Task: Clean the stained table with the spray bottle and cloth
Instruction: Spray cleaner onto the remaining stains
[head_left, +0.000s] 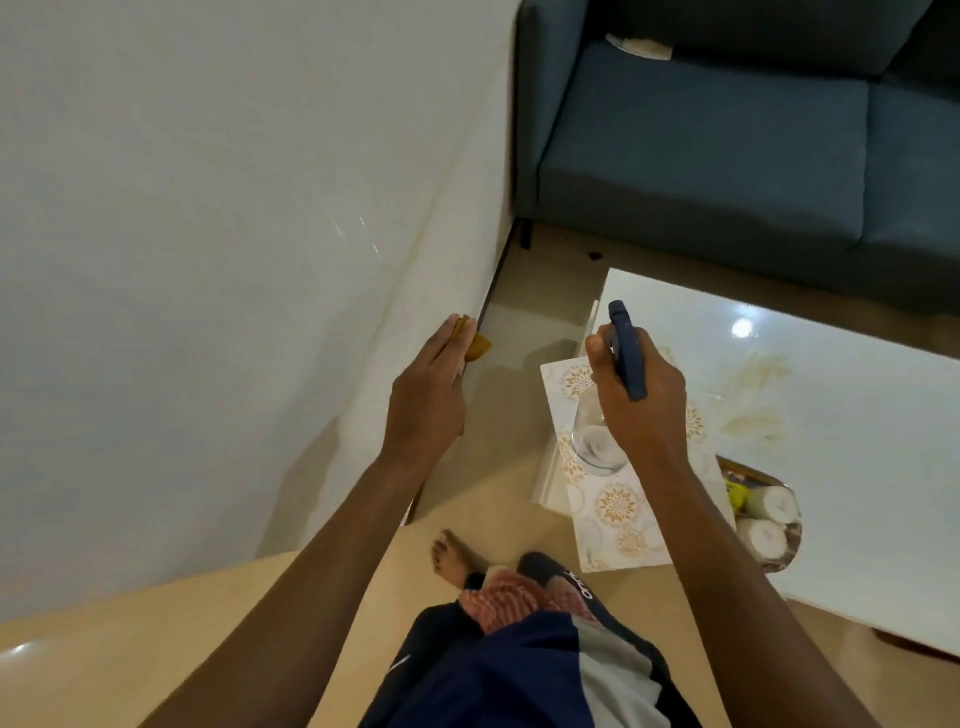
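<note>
My right hand (641, 400) grips a spray bottle (597, 436) with a dark blue trigger head and a clear body. It is held above the near left corner of the glossy white table (852, 457). Yellowish stains (753, 395) mark the tabletop just right of that hand. My left hand (428, 395) holds a small orange-yellow cloth (475, 345), most of it hidden under the fingers. That hand is over the floor, next to the white wall, left of the table.
A patterned white-and-gold box (608, 499) lies at the table's near left corner. A metal tray (779, 525) with white rolls sits on the near edge. A blue sofa (727, 135) stands behind the table. My bare foot (454, 556) is on the beige floor.
</note>
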